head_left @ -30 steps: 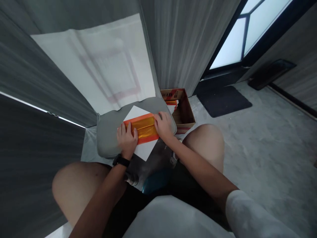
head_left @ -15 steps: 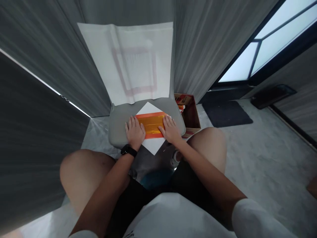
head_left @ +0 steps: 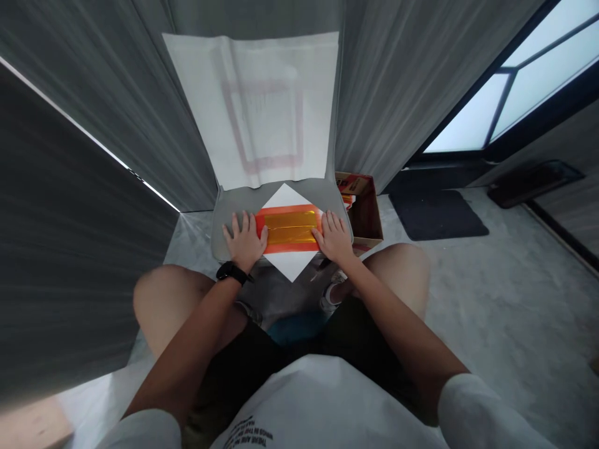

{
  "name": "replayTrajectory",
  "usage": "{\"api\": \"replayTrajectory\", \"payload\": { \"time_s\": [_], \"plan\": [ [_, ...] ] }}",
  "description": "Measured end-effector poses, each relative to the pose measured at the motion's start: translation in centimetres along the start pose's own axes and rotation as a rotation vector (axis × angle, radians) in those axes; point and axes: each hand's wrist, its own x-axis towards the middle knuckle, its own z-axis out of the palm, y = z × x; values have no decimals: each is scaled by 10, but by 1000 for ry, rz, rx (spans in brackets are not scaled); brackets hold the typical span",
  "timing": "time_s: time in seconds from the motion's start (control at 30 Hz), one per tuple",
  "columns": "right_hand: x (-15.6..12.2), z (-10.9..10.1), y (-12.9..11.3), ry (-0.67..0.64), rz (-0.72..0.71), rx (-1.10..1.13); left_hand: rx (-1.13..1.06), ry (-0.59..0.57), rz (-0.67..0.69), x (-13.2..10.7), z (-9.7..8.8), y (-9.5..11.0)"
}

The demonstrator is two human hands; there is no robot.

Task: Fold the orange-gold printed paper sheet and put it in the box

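Note:
On the grey chair seat (head_left: pixel 221 215) lies a white sheet of paper (head_left: pixel 291 265), turned so its corners point to and away from me. Across it runs an orange sheet (head_left: pixel 294 247) with a shiny gold panel (head_left: pixel 290 226) in its middle; it looks like joss paper. My left hand (head_left: pixel 244 241) rests at the sheet's left end, fingers spread, thumb at the gold panel's edge. Lying flat over the right end is my right hand (head_left: pixel 334 237), its fingers extended and the thumb reaching to the gold. A dark watch is on my left wrist.
A large white sheet (head_left: pixel 262 125) with a faint pink frame leans on the chair back. Right of the seat stands an open cardboard box (head_left: pixel 369 212) with orange-and-white papers inside. Beyond it, a dark mat (head_left: pixel 437 215) lies on the floor. Grey curtains hang behind.
Both hands have moved outward, the left one to the left with its fingers spreading, the right one to the right, showing more of the orange sheet. The camera view has shifted slightly.

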Motion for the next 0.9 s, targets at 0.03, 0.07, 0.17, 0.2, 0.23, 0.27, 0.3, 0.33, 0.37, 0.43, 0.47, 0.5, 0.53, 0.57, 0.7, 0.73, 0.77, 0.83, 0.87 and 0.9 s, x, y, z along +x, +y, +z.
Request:
{"api": "replayTrajectory", "payload": {
  "time_s": [0.03,0.07,0.17,0.2,0.23,0.27,0.3,0.33,0.37,0.43,0.47,0.5,0.53,0.57,0.7,0.73,0.77,0.83,0.87,0.9],
  "plan": [
    [0,0,0,0,4,5,7,-1,-10,0,0,0],
    [0,0,-1,0,4,10,11,-4,-20,0,0,-1],
    [0,1,-1,10,-4,31,-2,-25,-36,-1,-1,-4],
    [0,1,-1,17,-6,38,-14,-21,-43,-2,-1,-6],
    [0,2,-1,26,-5,45,-31,-4,-47,-3,-1,-9],
    [-1,2,-1,36,-3,50,-54,22,-38,-4,-2,-13],
    [-1,3,-1,45,-4,54,-81,50,-11,-5,-2,-17],
    [-2,4,-1,55,-6,59,-106,71,40,-6,-3,-22],
    [-2,4,-1,65,-9,64,-126,73,112,-7,-3,-26],
    [-2,4,-1,76,-22,74,-141,5,288,-8,-5,-34],
    [-2,3,-1,77,-28,77,-133,-49,358,-9,-6,-36],
    [-2,2,-1,74,-36,76,-116,-101,410,-10,-7,-39],
    [-3,1,0,67,-47,73,-95,-142,444,-11,-8,-40],
    [-3,-1,2,55,-63,68,-74,-171,465,-13,-10,-42],
    [-12,-14,21,-47,-224,46,-26,-214,545,-27,-21,-54],
    [-15,-18,27,-81,-292,47,-22,-225,574,-31,-25,-59],
    [-18,-23,34,-114,-360,52,-19,-239,600,-35,-29,-64],
    [-23,-30,44,-171,-468,66,-15,-276,641,-39,-34,-75],
    [-25,-33,47,-195,-501,72,-15,-294,652,-39,-36,-80],
    [-26,-35,49,-215,-523,76,-18,-306,657,-38,-35,-85]
  ]
}}
